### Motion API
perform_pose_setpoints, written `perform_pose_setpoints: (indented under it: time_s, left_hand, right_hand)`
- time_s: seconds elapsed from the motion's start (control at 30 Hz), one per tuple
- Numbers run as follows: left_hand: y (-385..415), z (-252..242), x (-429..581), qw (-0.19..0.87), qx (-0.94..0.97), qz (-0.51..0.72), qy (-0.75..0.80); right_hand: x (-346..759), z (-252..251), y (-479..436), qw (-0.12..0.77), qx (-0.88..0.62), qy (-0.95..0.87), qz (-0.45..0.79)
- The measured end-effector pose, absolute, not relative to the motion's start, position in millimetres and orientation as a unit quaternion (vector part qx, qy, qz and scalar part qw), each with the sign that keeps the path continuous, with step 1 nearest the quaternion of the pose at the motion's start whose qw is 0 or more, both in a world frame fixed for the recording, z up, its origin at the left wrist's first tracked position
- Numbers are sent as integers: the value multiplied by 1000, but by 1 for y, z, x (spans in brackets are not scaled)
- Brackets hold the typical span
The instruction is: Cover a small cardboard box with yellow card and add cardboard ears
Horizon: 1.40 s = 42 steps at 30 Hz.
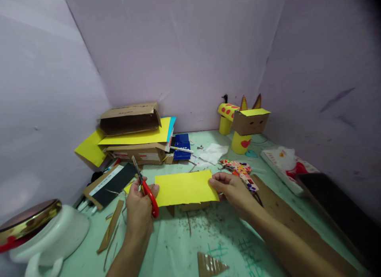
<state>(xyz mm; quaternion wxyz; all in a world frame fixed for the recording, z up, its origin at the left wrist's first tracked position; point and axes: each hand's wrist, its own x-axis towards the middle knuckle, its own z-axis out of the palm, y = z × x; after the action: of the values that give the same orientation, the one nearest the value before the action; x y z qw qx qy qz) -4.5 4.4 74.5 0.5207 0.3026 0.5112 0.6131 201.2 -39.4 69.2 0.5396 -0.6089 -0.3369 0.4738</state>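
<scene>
A sheet of yellow paper (184, 187) is held flat above the green table, over a small cardboard piece (190, 206). My right hand (233, 189) pinches the sheet's right edge. My left hand (139, 207) is closed round the red handles of a pair of scissors (145, 187), whose blades point up and to the left, away from the paper. The left hand also touches the sheet's left edge.
A stack of cardboard boxes (133, 122) and yellow sheets stands at the back left. Two paper-and-cardboard animal figures (247, 124) are at the back right. A white pot (44, 233) sits front left, a long cardboard strip (285, 217) on the right, and a black-and-white card (110, 184) on the left.
</scene>
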Motion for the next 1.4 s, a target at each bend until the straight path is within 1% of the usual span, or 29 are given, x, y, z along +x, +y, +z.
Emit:
perform_pose_setpoints:
  time_s: [0.13, 0.33, 0.43, 0.53, 0.6, 0.7, 0.77, 0.83, 0.9, 1.0, 1.1, 1.17, 1.23, 1.33, 1.4]
  left_hand:
    - [-5, 86, -4, 560, 304, 622, 455]
    - [-13, 99, -10, 629, 271, 603, 408]
    - [-7, 97, -17, 641, 335, 562, 401]
    - [-5, 94, -17, 629, 432, 502, 407]
    - [-11, 92, -12, 642, 474, 448, 402]
    - [-27, 93, 3, 667, 496, 381, 405]
    - [-35, 95, 10, 665, 496, 368, 420]
    - [-39, 97, 14, 653, 481, 394, 433]
    - [-36, 99, 12, 630, 441, 463, 442]
    - [-28, 100, 6, 579, 362, 575, 451]
    - [-21, 102, 2, 561, 299, 616, 466]
    - [-19, 101, 4, 564, 275, 615, 477]
    - [-18, 100, 7, 572, 269, 608, 481]
    - [-17, 97, 13, 577, 277, 595, 486]
    - [-17, 96, 15, 575, 288, 589, 490]
  right_hand:
    - [199, 72, -42, 558, -586, -342, 478]
    - [200, 75, -46, 569, -543, -346, 512]
    - [207, 81, -50, 535, -505, -411, 538]
    - [208, 89, -57, 448, -470, -476, 593]
    - [203, 91, -61, 414, -455, -508, 603]
    - [189, 89, -65, 411, -451, -536, 583]
    - [181, 87, -65, 417, -460, -540, 569]
    - [178, 88, -66, 437, -469, -520, 565]
    - [181, 91, -66, 455, -461, -477, 594]
    - [198, 98, -67, 428, -421, -435, 671]
    - [217, 102, -66, 413, -419, -440, 679]
    - [224, 103, -63, 421, -442, -448, 653]
    - [225, 101, -59, 450, -471, -435, 622]
    - [222, 96, -52, 556, -501, -353, 562]
    - [221, 94, -49, 599, -505, -306, 540]
